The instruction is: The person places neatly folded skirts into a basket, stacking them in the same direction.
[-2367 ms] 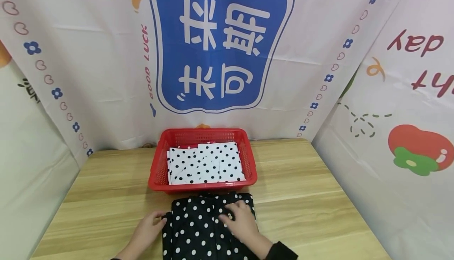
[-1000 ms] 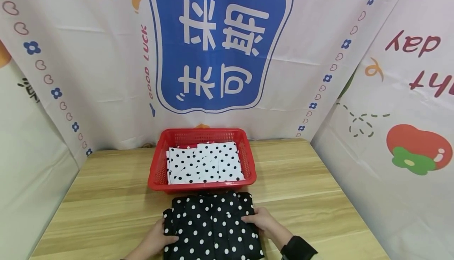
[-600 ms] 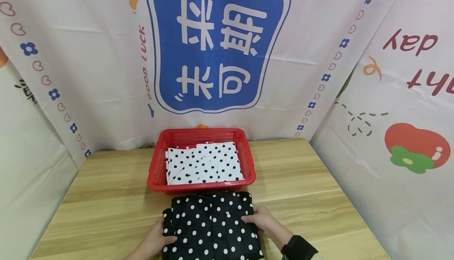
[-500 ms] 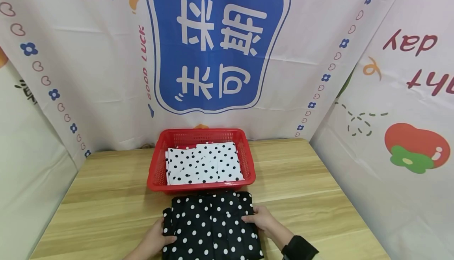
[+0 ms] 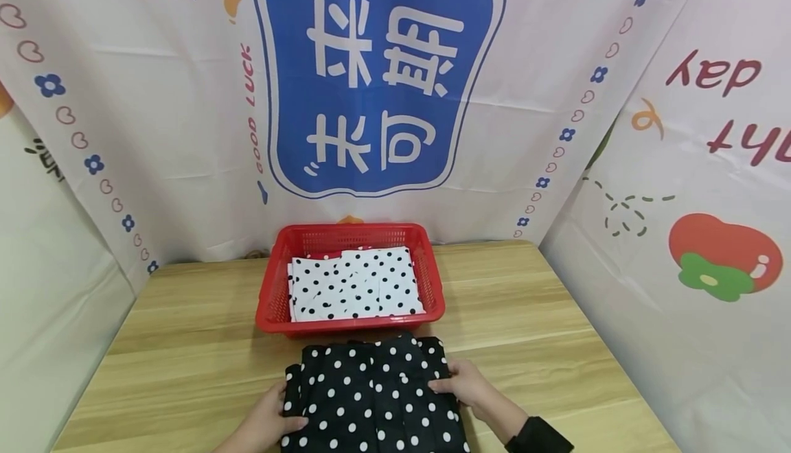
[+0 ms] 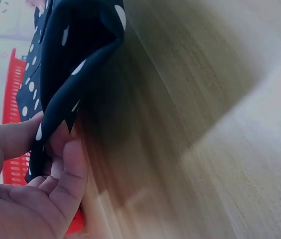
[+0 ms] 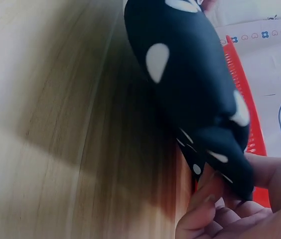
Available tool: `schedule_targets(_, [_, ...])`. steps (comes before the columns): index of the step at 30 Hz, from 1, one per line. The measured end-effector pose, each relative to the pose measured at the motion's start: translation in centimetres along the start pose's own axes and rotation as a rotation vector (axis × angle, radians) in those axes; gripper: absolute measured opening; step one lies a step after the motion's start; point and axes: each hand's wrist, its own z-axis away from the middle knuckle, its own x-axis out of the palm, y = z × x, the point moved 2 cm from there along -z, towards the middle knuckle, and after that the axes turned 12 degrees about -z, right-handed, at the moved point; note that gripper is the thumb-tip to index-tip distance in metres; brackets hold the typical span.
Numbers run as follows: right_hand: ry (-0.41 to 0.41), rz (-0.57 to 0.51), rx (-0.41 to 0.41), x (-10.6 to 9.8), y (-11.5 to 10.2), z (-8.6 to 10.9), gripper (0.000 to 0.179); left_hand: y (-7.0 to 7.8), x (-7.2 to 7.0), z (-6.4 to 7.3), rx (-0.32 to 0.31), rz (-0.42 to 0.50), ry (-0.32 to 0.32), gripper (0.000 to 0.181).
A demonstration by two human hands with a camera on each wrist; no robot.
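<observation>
A folded black garment with white polka dots [image 5: 371, 398] is at the front of the table, just short of the red basket. My left hand [image 5: 266, 417] grips its left edge, thumb on top and fingers underneath. On the opposite side my right hand [image 5: 471, 386] holds the right edge the same way. In the left wrist view the fabric [image 6: 56, 99] hangs over the table with a dark fold opening, pinched between thumb and fingers. The right wrist view shows a rounded bulge of the fabric [image 7: 190, 74] above its shadow. The garment's near end is cut off by the head view.
Behind the garment stands a red plastic basket [image 5: 266, 312] holding folded white cloth with black dots [image 5: 355, 285]. A bit of red dotted cloth shows behind that. The wooden table [image 5: 525, 316] backs onto a printed white curtain [image 5: 204, 130], with more curtain at both sides.
My right hand has gone from the garment's top to its right edge, and my left hand has taken a fuller grip on the left edge. Lately the garment has shifted slightly right.
</observation>
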Motion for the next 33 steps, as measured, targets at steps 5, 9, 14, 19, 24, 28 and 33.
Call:
schedule_targets(5, [-0.010, -0.003, -0.017, -0.3, -0.3, 0.6, 0.025, 0.4, -0.1, 0.6, -0.001, 0.006, -0.003, 0.066])
schedule_targets(9, [-0.011, 0.003, -0.023, -0.4, -0.7, 1.1, 0.024, 0.8, -0.2, 1.1, 0.015, 0.021, 0.000, 0.066])
schedule_targets(14, [-0.013, 0.014, -0.029, -0.8, -1.3, 1.8, 0.022, 1.2, -0.6, 2.0, 0.060, 0.096, -0.051, 0.065])
schedule_targets(19, [-0.013, 0.023, -0.037, -0.9, -2.1, 2.5, 0.021, 1.6, -1.4, 2.8, 0.092, 0.142, -0.114, 0.066])
schedule_targets(24, [-0.020, 0.017, -0.054, -1.1, -2.7, 3.0, 0.021, 2.2, -2.0, 3.3, 0.070, 0.142, -0.129, 0.069])
schedule_targets(28, [-0.025, 0.017, -0.058, -1.3, -3.2, 3.4, 0.024, 2.6, -2.3, 3.6, 0.070, 0.168, -0.155, 0.071])
schedule_targets(33, [-0.022, 0.008, -0.056, -1.5, -4.0, 4.0, 0.025, 3.4, -2.5, 3.9, 0.066, 0.145, -0.130, 0.070])
